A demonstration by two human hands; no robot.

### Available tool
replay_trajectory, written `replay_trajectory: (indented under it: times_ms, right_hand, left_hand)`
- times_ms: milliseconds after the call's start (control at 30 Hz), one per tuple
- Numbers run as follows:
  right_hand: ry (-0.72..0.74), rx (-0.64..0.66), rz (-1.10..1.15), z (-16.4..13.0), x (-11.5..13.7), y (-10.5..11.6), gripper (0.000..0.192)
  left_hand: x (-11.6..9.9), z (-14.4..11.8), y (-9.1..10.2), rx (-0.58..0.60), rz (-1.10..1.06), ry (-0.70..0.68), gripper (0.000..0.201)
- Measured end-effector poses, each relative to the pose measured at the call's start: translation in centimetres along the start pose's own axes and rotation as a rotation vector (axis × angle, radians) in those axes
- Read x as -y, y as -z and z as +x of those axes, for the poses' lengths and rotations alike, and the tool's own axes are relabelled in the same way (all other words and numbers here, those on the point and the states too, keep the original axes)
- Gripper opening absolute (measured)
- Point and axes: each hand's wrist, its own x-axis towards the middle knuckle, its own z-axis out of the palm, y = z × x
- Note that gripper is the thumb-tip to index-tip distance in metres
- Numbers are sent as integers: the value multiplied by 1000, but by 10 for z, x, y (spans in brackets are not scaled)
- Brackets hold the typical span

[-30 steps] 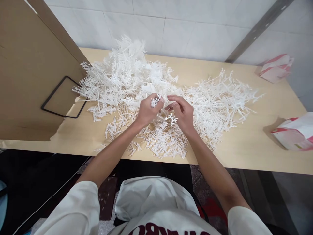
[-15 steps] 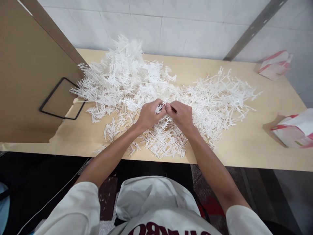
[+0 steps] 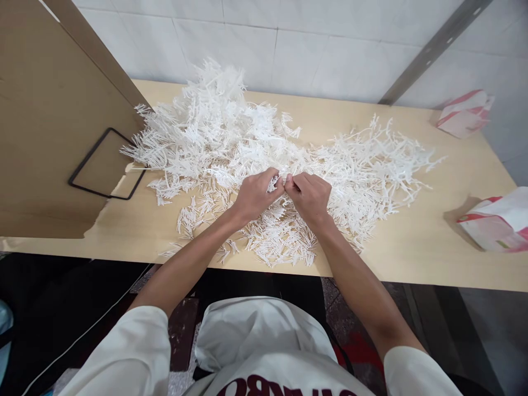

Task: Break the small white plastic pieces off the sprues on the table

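From my head camera, my left hand point(image 3: 256, 195) and right hand point(image 3: 311, 197) meet fingertip to fingertip, both pinched shut on one small white plastic sprig point(image 3: 277, 183), held just above the near middle of the white plastic pile point(image 3: 231, 137) on the wooden table point(image 3: 433, 242).

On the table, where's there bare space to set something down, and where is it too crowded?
Bare wood on the table runs between the right edge of the white plastic pieces and the red-and-white bag. A narrower bare strip lies along the front left edge, beside the cardboard panel. The middle is crowded, around the left hand and right hand.
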Motion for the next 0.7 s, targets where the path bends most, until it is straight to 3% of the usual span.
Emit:
replay_trajectory:
  times_ms: [300, 433, 567, 700]
  right_hand:
    - [-88, -99, 133, 1, 5, -3, 39]
    - [-197, 29, 243, 4, 7, -2, 33]
    - [-194, 165, 309, 6, 9, 0, 32]
    - [-134, 135, 303, 5, 9, 0, 36]
  left_hand:
    - [-3, 0, 5, 141, 16, -4, 19]
    - [6, 1, 2, 169, 31, -50, 24]
    - [9, 1, 1, 184, 120, -27, 29]
    - [3, -1, 0, 183, 94, 17, 31]
